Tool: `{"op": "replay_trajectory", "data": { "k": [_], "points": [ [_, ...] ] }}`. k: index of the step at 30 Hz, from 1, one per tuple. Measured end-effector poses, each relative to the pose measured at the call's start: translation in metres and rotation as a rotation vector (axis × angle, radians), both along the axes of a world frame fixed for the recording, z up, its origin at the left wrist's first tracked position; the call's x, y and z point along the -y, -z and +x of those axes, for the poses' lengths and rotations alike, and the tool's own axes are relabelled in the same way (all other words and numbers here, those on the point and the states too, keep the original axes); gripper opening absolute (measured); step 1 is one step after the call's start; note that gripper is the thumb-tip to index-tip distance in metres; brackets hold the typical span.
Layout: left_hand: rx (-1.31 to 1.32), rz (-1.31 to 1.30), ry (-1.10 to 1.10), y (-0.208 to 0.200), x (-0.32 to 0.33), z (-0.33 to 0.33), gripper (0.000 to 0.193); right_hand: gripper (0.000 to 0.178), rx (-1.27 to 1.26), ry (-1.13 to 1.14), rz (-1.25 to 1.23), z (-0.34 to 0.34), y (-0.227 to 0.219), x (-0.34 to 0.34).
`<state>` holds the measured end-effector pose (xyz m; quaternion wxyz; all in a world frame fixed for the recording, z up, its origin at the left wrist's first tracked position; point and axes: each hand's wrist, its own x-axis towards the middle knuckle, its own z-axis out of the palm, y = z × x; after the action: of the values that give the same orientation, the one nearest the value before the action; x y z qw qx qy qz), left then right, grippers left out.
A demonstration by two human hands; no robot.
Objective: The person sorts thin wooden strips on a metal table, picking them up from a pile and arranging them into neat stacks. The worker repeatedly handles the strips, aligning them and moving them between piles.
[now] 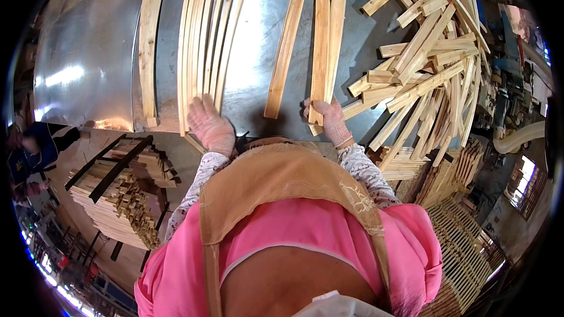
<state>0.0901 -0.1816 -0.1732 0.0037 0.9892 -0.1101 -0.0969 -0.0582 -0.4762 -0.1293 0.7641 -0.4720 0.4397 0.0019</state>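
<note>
Both my hands wear pale pinkish work gloves. My left hand (210,126) lies with its fingers stretched out against the near ends of a row of thin wooden slats (198,35), some standing on edge and fanned apart at the far end. My right hand (330,118) is closed round the near end of a wooden slat (320,41), its thumb on top. Another slat (337,29) lies right beside that one, touching it near my hand. Between my hands a single slat (286,47) lies slanted on the metal table (249,53).
A jumbled heap of wooden slats (423,70) covers the table's right end. Toward the left lie a few aligned slats (151,41). Below the table's left edge stands a stack of wood (111,205) on a dark rack; more stacked slats (452,246) stand at lower right. A person (38,147) is at far left.
</note>
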Motion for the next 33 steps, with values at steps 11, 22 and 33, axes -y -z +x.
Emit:
{"op": "replay_trajectory", "data": {
  "k": [11,22,33],
  "points": [
    [-0.165,-0.395,0.508,0.009,0.155,0.002,0.096,0.044,-0.102,-0.113,-0.107,-0.022,0.033,0.029],
    [-0.310,-0.362,0.381,0.004,0.162,0.018,0.089,0.076,-0.560,-0.494,-1.464,0.071,0.008,0.061],
    [0.399,-0.401,0.781,-0.151,0.079,0.127,0.067,0.056,0.041,-0.836,-1.526,0.093,-0.047,0.079]
  ]
}}
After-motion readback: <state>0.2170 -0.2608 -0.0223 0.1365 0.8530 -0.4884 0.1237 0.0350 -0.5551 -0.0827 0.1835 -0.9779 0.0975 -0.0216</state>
